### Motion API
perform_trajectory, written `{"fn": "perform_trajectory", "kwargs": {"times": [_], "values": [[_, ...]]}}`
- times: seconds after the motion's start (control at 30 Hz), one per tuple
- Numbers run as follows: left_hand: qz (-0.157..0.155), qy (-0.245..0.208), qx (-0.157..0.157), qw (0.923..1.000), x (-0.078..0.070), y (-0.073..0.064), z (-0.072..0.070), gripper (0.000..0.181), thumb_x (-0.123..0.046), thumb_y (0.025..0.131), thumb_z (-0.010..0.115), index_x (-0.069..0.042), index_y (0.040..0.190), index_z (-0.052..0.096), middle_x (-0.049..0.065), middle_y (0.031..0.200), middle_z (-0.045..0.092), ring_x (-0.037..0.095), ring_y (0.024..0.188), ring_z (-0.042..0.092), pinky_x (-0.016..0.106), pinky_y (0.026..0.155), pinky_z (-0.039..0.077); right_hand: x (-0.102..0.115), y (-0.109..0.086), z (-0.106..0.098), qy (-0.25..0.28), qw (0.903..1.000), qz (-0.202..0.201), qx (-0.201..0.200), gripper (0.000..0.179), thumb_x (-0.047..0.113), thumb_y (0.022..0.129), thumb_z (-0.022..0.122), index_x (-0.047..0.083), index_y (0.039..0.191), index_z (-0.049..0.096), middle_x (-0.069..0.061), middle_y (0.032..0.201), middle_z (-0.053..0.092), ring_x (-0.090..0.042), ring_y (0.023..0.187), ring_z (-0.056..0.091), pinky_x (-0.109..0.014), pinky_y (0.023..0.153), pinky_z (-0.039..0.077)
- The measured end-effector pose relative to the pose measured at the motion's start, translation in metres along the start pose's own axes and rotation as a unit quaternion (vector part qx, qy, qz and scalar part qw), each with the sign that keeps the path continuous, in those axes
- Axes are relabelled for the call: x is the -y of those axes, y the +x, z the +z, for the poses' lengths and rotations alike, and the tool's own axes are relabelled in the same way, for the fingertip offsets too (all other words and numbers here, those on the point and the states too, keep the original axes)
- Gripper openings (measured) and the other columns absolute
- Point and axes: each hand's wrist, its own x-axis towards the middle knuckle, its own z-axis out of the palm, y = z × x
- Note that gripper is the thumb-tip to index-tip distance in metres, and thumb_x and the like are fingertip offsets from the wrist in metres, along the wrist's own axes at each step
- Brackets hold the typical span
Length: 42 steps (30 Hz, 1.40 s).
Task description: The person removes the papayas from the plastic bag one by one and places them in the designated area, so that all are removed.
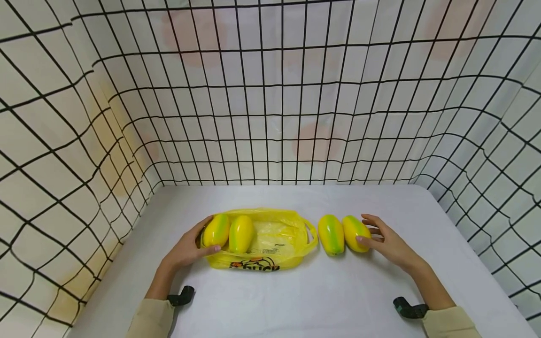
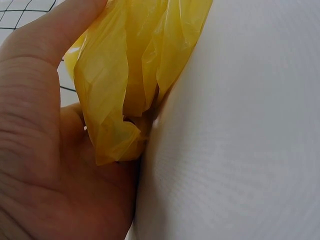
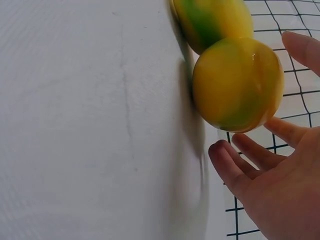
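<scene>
A yellow plastic bag [image 1: 270, 260] with black print lies with its mouth facing up. Two shiny yellow-green papayas, an outer one [image 1: 217, 230] and an inner one [image 1: 242, 234], sit side by side in its left half. My left hand [image 1: 186, 246] grips the bag's left end around the outer papaya, thumb in front; bunched plastic [image 2: 107, 90] hides most of its fingers in the left wrist view. Right of the bag lie two more papayas, one by the handle [image 1: 331, 234] and one farther right [image 1: 356, 232]. My right hand [image 1: 390, 244] is spread beside the rightmost papaya [image 3: 237, 85], fingertips close to it.
Everything lies on a white-covered table [image 1: 291, 305]. Black wire grid panels [image 1: 270, 101] backed by white cloth rise behind the table and along both sides. The bag's loop handle [image 1: 313, 237] reaches almost to the nearer loose papaya.
</scene>
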Motion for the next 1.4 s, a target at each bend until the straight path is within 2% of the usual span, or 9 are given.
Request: {"fn": "perform_trajectory", "kwargs": {"times": [0.37,0.63,0.83,1.07,1.4], "values": [[0.011,-0.01,0.003,0.9999,0.0,0.0,-0.002,0.107,-0.056,0.08,0.079,-0.022,0.165,0.023,0.011,0.165,0.037,0.037,0.145,0.044,0.068,0.119,0.03,0.004,-0.001,-0.006,0.018,0.9987,-0.041,-0.024,0.075,0.042,0.102,0.063,0.01,0.16,0.029,-0.024,0.161,0.035,-0.046,0.142,0.041,-0.065,0.114,0.039],[0.014,-0.011,0.001,0.9998,0.0,0.0,-0.002,0.109,-0.056,0.079,0.081,-0.022,0.165,0.023,0.011,0.165,0.037,0.037,0.146,0.043,0.069,0.12,0.029,0.01,0.005,-0.01,0.016,0.997,-0.066,-0.038,0.073,0.041,0.102,0.064,0.01,0.159,0.031,-0.022,0.16,0.037,-0.043,0.145,0.039,-0.062,0.119,0.033],[0.012,-0.01,0.002,0.9999,0.001,0.0,-0.002,0.111,-0.057,0.078,0.081,-0.021,0.165,0.022,0.012,0.166,0.036,0.038,0.147,0.041,0.069,0.12,0.028,0.023,0.007,-0.008,0.007,0.9953,-0.081,-0.053,0.072,0.04,0.101,0.066,0.009,0.157,0.035,-0.019,0.159,0.041,-0.04,0.144,0.042,-0.058,0.118,0.034],[0.009,-0.009,0.002,0.9999,0.0,0.0,-0.002,0.111,-0.057,0.078,0.081,-0.021,0.165,0.023,0.012,0.166,0.036,0.038,0.147,0.041,0.069,0.12,0.027,0.034,0.011,-0.002,0.031,0.9926,-0.103,-0.057,0.07,0.035,0.1,0.068,0.008,0.156,0.036,-0.019,0.158,0.042,-0.04,0.144,0.042,-0.06,0.119,0.034],[0.009,-0.014,0.003,0.9999,0.001,0.001,-0.001,0.112,-0.057,0.078,0.082,-0.022,0.165,0.022,0.012,0.165,0.037,0.038,0.147,0.042,0.069,0.12,0.028,0.049,0.021,0.008,0.048,0.9902,-0.118,-0.056,0.068,0.033,0.1,0.069,0.008,0.155,0.038,-0.015,0.158,0.044,-0.036,0.144,0.044,-0.054,0.119,0.034]]}}
